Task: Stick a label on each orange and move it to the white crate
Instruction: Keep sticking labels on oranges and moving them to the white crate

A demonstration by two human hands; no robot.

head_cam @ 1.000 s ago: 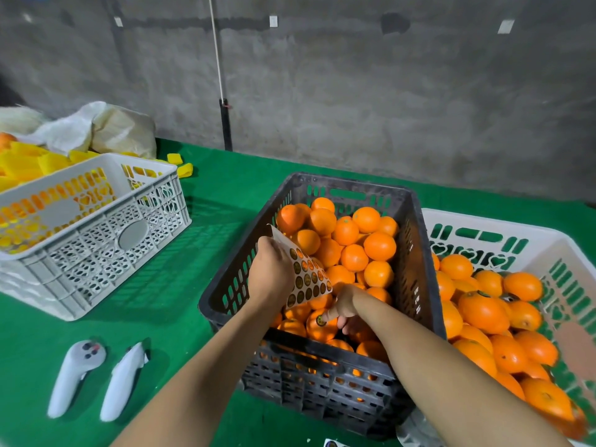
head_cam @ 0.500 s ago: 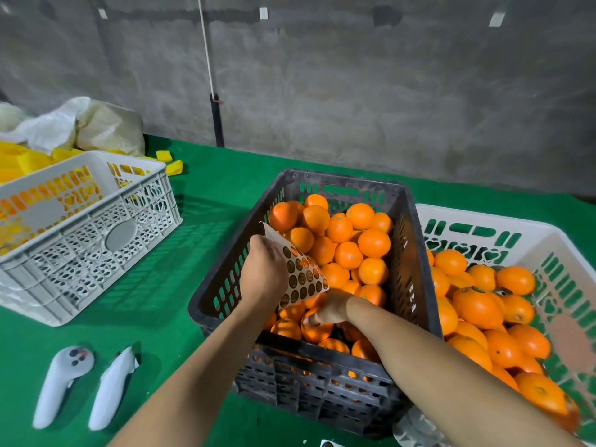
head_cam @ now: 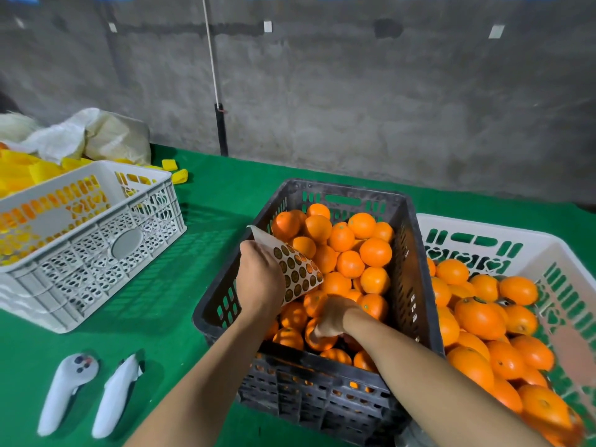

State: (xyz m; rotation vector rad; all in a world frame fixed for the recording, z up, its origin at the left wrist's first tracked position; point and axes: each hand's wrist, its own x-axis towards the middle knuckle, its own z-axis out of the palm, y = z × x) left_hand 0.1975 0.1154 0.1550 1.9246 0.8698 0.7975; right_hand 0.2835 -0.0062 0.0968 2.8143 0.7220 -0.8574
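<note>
Right hand [head_cam: 332, 317] lower in orange-filled crate [head_cam: 416, 285]

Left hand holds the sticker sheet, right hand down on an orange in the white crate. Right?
Not quite. In the head view the right hand is down on an orange in the black crate, not the white crate beside it. The left hand does hold the sticker sheet.

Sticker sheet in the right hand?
No, the left hand holds the sticker sheet above the black crate, while the right hand touches an orange inside it.
</note>
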